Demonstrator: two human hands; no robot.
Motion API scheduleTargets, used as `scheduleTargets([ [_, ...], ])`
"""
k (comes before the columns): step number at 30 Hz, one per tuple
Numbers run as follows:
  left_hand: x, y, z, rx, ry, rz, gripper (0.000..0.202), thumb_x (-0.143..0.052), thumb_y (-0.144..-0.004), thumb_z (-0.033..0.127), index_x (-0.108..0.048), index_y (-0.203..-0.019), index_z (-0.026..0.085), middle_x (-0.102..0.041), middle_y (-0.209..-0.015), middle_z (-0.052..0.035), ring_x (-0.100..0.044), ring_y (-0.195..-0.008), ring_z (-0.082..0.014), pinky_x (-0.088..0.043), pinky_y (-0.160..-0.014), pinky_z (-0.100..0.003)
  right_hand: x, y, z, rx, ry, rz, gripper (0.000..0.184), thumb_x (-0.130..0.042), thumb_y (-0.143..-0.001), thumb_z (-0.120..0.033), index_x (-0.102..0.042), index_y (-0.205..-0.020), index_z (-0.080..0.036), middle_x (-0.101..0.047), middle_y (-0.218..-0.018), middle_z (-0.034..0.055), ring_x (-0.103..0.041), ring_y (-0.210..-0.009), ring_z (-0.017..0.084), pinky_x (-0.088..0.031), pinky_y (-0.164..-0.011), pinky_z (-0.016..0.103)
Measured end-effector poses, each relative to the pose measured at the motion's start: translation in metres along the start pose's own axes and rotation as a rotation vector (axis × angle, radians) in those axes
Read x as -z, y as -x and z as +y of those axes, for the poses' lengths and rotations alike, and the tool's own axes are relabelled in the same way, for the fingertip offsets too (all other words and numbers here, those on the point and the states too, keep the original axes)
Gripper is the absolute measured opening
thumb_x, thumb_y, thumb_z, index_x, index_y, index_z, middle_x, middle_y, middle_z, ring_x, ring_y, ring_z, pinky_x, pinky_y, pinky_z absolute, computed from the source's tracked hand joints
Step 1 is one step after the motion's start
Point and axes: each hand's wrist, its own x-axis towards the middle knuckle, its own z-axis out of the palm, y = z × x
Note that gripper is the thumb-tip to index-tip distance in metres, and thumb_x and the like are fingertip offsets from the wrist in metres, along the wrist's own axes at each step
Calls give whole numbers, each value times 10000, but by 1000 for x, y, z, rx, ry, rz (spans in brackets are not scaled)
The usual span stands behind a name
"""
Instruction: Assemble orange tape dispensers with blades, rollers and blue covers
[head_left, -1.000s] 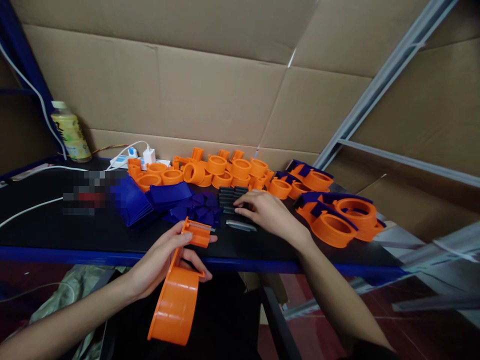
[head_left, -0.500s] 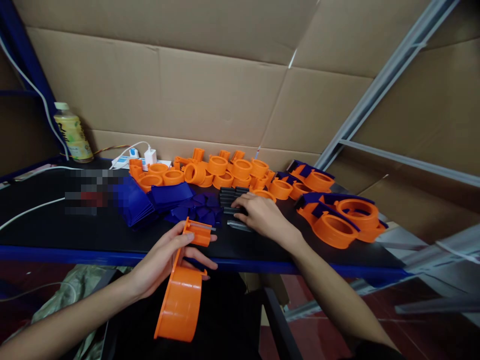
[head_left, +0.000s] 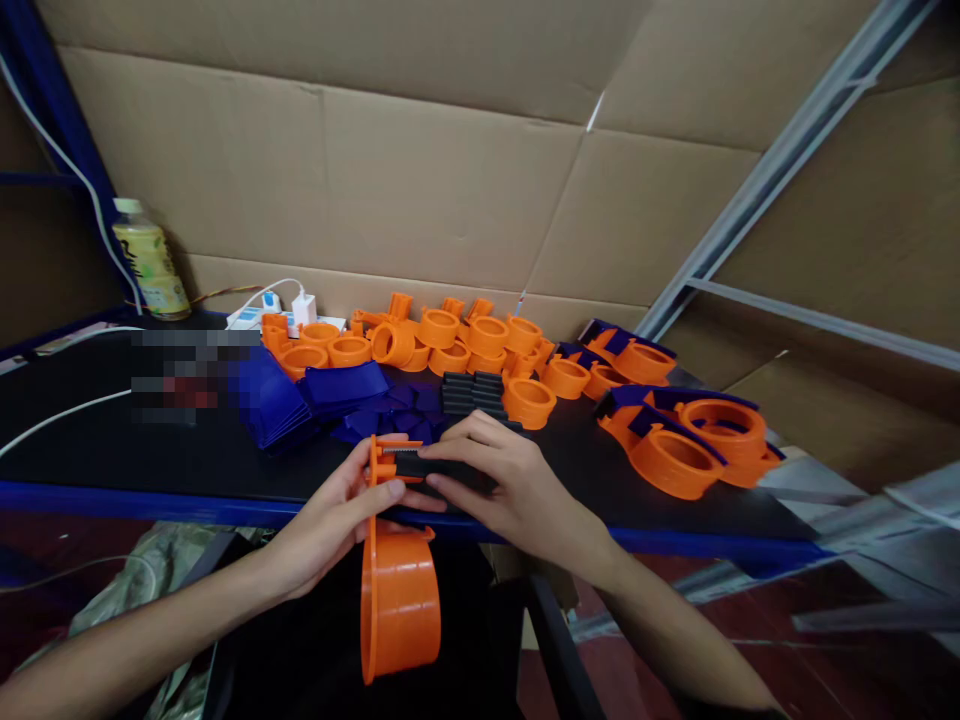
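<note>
My left hand (head_left: 326, 525) grips an orange plastic tape-dispenser body (head_left: 397, 590) by its upper end, holding it over the table's front edge. My right hand (head_left: 510, 490) pinches a flat dark strip (head_left: 442, 467) and holds it against the top of that orange body. Both hands meet just in front of the blue table edge (head_left: 187, 505). A stack of the same dark strips (head_left: 472, 392) lies on the black tabletop just beyond my right hand.
Several orange rings (head_left: 442, 335) line the back of the table. Blue plastic pieces (head_left: 322, 400) lie left of centre. Orange bodies with blue parts (head_left: 682, 440) sit at the right. A drink bottle (head_left: 150, 260), a power strip (head_left: 281, 315) and white cables are at the far left.
My right hand left the dark stack with one strip and came toward me to the orange body. My left hand turned the orange body more upright.
</note>
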Motion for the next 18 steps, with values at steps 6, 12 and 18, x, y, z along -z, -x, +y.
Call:
scheduleTargets([
  [6, 0, 3, -1, 0, -44, -5, 288, -587, -966, 248, -511, -1243, 222, -682, -1172, -100, -714, -1054, -320, -582, -874, -519, -31, 2, -1, 8, 77, 264, 220, -678, -913, -218, -714, -1130, -207, -633, -939, 61, -614, -832, 150, -527, -708, 278],
  [12, 3, 3, -5, -19, -101, 4, 310, -587, -968, 260, -489, -1261, 240, -671, -1215, -106, -716, -1052, -310, -584, -840, -453, -38, 2, -8, -30, 129, 307, 195, -677, -916, -234, -706, -1108, -210, -653, -949, 63, -638, -833, 157, -548, -718, 291],
  [18, 4, 3, -10, -44, -118, -16, 353, -614, -952, 252, -497, -1285, 246, -699, -1156, -92, -725, -1015, -279, -591, -834, -419, -40, 2, -14, 4, 53, 316, 164, -663, -916, -172, -683, -1076, -204, -684, -1004, 57, -668, -888, 152, -576, -790, 287],
])
